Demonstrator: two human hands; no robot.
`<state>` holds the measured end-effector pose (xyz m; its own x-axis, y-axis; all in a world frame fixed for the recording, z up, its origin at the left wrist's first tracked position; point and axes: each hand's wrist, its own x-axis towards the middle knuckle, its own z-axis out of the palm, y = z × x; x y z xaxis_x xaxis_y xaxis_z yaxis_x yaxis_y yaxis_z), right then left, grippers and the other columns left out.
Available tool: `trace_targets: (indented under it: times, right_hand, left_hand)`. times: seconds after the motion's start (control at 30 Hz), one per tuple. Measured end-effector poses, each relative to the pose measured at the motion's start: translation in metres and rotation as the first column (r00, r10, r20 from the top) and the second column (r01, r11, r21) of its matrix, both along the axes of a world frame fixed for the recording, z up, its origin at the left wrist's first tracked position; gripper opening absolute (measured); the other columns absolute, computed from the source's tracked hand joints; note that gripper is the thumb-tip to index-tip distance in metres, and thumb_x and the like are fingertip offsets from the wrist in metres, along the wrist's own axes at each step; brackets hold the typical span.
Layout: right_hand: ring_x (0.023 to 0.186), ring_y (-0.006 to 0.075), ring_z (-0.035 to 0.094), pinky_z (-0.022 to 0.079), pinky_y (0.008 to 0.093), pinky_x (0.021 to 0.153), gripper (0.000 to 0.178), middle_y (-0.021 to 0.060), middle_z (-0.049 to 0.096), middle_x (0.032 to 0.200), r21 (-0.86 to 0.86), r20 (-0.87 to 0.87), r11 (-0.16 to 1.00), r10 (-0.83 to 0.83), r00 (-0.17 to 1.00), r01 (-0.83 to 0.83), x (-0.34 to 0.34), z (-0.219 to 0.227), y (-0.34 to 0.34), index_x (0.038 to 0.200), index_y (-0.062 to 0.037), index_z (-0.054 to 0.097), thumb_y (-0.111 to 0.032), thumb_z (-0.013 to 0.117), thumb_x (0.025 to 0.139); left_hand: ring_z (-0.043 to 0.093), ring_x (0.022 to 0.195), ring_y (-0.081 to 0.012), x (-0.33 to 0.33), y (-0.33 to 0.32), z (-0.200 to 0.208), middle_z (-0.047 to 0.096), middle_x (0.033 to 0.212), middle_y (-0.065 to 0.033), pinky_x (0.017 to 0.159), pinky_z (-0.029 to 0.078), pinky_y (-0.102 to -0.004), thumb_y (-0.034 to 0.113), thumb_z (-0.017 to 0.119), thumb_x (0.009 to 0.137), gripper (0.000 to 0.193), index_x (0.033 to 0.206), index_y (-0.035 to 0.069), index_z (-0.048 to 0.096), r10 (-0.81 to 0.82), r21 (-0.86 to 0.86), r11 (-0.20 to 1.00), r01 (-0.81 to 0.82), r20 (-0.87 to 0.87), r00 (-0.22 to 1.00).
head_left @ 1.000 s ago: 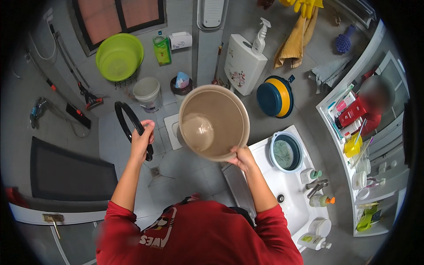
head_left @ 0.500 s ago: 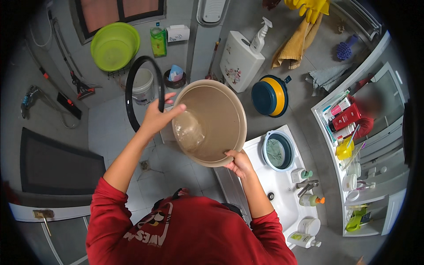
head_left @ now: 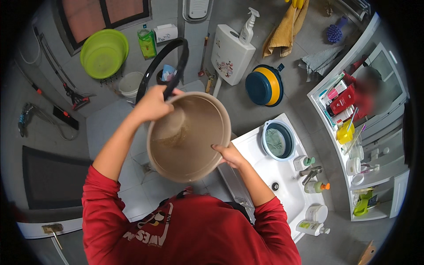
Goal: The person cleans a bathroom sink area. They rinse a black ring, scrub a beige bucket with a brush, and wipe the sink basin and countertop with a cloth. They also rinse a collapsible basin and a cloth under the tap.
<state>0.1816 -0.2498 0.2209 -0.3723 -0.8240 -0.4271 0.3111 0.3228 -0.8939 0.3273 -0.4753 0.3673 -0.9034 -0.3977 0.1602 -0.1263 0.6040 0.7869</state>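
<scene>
In front of my chest a beige round bin (head_left: 198,137) is tilted, its wide mouth facing up toward me. Inside it a blurred pale patch lies near the left wall; whether it is liquid I cannot tell. My left hand (head_left: 154,104) is closed around a black ring (head_left: 182,57) that stands up beyond the bin, and touches the bin's upper left rim. Part of the ring is hidden behind that hand. On the lower right rim my right hand (head_left: 232,155) grips the bin, thumb over the edge and fingers underneath.
To my right is a white sink (head_left: 289,194) with a small blue basin (head_left: 278,140) holding a green cloth, and several pump bottles. A mirror cabinet shelf (head_left: 338,132) lines the right wall. A green basin (head_left: 104,54) and a pale bucket (head_left: 131,84) stand far left.
The bin has moved left and slightly nearer to me, tilting differently. My left fingers have closed from a spread pose, and the black ring has swung right and up.
</scene>
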Motion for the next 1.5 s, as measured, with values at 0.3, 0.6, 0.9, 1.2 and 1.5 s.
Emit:
trace_targets:
  times: [0.3,0.6,0.9,1.2,1.5]
  right_hand:
    - [0.078,0.0275,0.063,0.057,0.0348,0.059,0.036,0.0218,0.057,0.098,-0.064,0.032,0.989,-0.128,0.991,0.13,-0.018,0.0,0.013,0.114,0.0103,0.04,-0.009,0.047,0.084]
    - [0.084,0.0279,0.062,0.057,0.0359,0.063,0.043,0.0225,0.052,0.108,-0.105,0.199,0.97,-0.194,0.96,0.218,-0.023,-0.01,-0.009,0.121,0.008,0.033,-0.02,0.045,0.09]
    - [0.093,0.0276,0.059,0.056,0.0355,0.069,0.046,0.0222,0.05,0.112,-0.151,0.406,0.955,-0.175,0.897,0.255,-0.019,-0.018,-0.011,0.125,0.0052,0.028,-0.02,0.045,0.09]
    - [0.092,0.0266,0.06,0.056,0.0324,0.07,0.043,0.0205,0.051,0.113,-0.14,0.518,0.94,-0.199,0.832,0.312,-0.003,-0.018,0.008,0.124,0.0049,0.03,-0.018,0.043,0.091]
    - [0.097,0.0305,0.057,0.056,0.0387,0.071,0.047,0.0242,0.046,0.118,-0.169,0.525,0.936,-0.18,0.832,0.31,-0.025,-0.012,0.037,0.127,0.0056,0.022,-0.018,0.041,0.092]
  left_hand:
    - [0.034,0.045,-0.003,0.025,-0.045,-0.001,0.051,0.061,0.0039,0.041,0.025,-0.0197,0.029,0.063,0.079,0.027,0.089,0.004,0.061,0.404,0.474,0.824,-0.31,-0.108,0.908]
    - [0.035,0.045,-0.0033,0.039,-0.048,-0.028,0.052,0.068,-0.0009,0.043,0.028,-0.02,0.029,0.064,0.079,0.03,0.089,0.002,0.056,0.495,0.642,0.698,-0.317,-0.113,0.861]
    - [0.036,0.046,-0.0031,0.053,-0.048,-0.036,0.053,0.068,-0.0019,0.043,0.029,-0.0201,0.027,0.063,0.08,0.027,0.086,0.002,0.055,0.54,0.624,0.692,-0.363,-0.115,0.834]
    - [0.033,0.044,-0.004,0.079,-0.053,-0.046,0.051,0.067,-0.0021,0.041,0.026,-0.0207,0.025,0.058,0.084,0.022,0.083,0.004,0.052,0.598,0.652,0.647,-0.395,-0.113,0.794]
    - [0.031,0.043,-0.0023,0.091,-0.048,-0.049,0.051,0.066,-0.0008,0.04,0.023,-0.02,0.022,0.06,0.083,0.02,0.08,0.004,0.053,0.643,0.684,0.606,-0.406,-0.121,0.756]
